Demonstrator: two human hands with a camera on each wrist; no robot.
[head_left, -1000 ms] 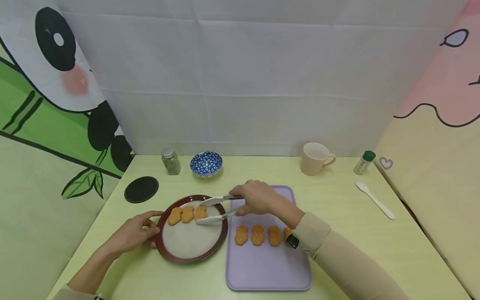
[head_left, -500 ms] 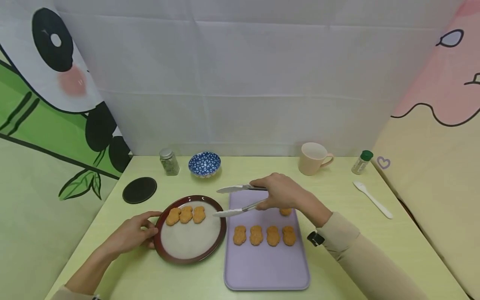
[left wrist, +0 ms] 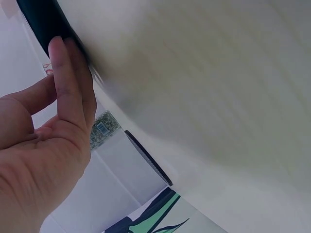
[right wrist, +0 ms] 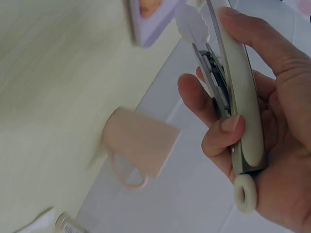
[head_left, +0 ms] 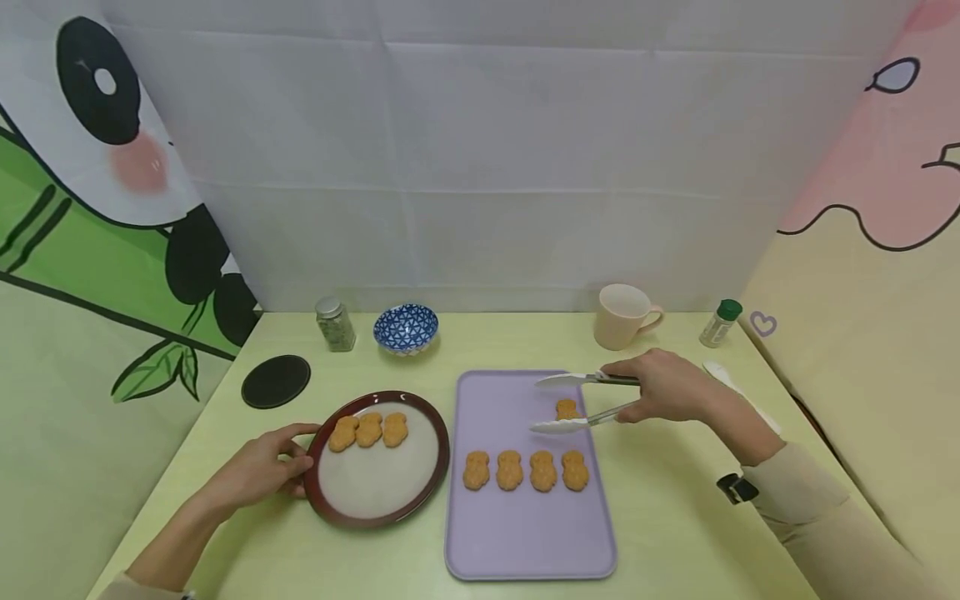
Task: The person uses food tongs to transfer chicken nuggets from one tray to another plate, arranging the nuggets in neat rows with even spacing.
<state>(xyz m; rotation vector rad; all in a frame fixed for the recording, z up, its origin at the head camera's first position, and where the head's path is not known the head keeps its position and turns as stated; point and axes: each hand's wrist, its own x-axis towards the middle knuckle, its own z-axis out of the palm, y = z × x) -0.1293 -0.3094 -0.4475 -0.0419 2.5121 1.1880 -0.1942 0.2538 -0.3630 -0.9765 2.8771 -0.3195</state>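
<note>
My left hand (head_left: 262, 467) grips the left rim of a brown-rimmed plate (head_left: 375, 492); in the left wrist view its fingers (left wrist: 68, 82) lie against the plate's dark underside (left wrist: 46, 19). Three golden-brown nuggets (head_left: 369, 430) sit in a row on the plate's far part. My right hand (head_left: 667, 387) holds tongs (head_left: 562, 426) with white tips spread apart. Between the tips is a single nugget (head_left: 567, 409) at the back right of a lilac tray (head_left: 528, 542). A row of several nuggets (head_left: 543, 472) lies across the tray's middle. In the right wrist view, fingers wrap the tongs' pale handle (right wrist: 245, 107).
Along the back stand a seasoning jar (head_left: 335, 325), a blue patterned bowl (head_left: 406, 328), a pink mug (head_left: 621, 318) and a green-capped bottle (head_left: 721, 323). A black round coaster (head_left: 276, 382) lies at the left. My right forearm partly covers a white spoon (head_left: 722, 375).
My right hand has moved right with the tongs, from the plate to the single nugget on the tray. The third nugget has been let go on the plate. My left hand stays at the rim.
</note>
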